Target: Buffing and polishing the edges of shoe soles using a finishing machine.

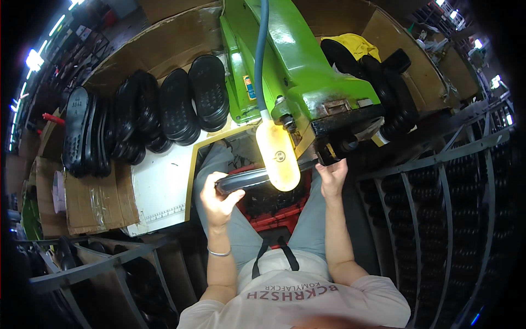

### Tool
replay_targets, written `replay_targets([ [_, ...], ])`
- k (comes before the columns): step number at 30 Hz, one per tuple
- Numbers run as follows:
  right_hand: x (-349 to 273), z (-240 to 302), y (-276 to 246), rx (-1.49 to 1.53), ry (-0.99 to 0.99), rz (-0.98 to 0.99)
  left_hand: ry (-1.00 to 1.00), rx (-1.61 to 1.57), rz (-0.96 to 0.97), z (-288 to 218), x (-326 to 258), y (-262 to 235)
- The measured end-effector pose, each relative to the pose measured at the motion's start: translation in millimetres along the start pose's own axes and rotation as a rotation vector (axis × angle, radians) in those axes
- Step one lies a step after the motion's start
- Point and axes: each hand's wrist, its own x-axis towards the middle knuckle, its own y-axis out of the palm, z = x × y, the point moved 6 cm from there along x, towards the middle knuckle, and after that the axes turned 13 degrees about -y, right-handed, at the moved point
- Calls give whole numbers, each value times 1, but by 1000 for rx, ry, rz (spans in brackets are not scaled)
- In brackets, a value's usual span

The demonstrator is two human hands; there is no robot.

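A black shoe sole [244,180] is held edge-on across my lap, below the green machine [329,82]. My left hand [218,202] grips its left end, thumb on the near side and fingers around the far side. At the other end, my right hand [332,180] has its thumb and fingers closed, right beneath the machine's dark head. The lit yellow lamp [278,159] on a grey cable covers the middle of the sole. Exactly how the right fingertips meet the sole is hard to see against the dark machine parts.
Stacks of black soles [179,107] stand on the white tabletop [161,189] at left, before a cardboard box. More soles [392,93] and a yellow cloth [359,45] are at the machine's right. Metal racks [413,219] flank me. A red container [274,220] lies between my legs.
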Motion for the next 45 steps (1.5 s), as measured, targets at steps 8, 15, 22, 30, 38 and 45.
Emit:
replay_targets([
  [8, -26, 2, 50, -194, -197, 114, -99, -222, -24, 47, -2, -69],
  [15, -40, 21, 68, -900, -680, 236, -111, 851, 58, 53, 16, -30],
  [22, -43, 21, 67, -981, -760, 253, 305, 638, -76, 38, 17, 65],
  [30, -68, -103, -14, -306, -33, 173, -48, -118, -39, 112, 9, 85],
  [38, -83, -114, -57, 238, 562, -238, -87, -183, -109, 144, 13, 93],
  [45, -2, -13, -107, -569, 7, -189, 39, -49, 12, 91, 18, 108],
])
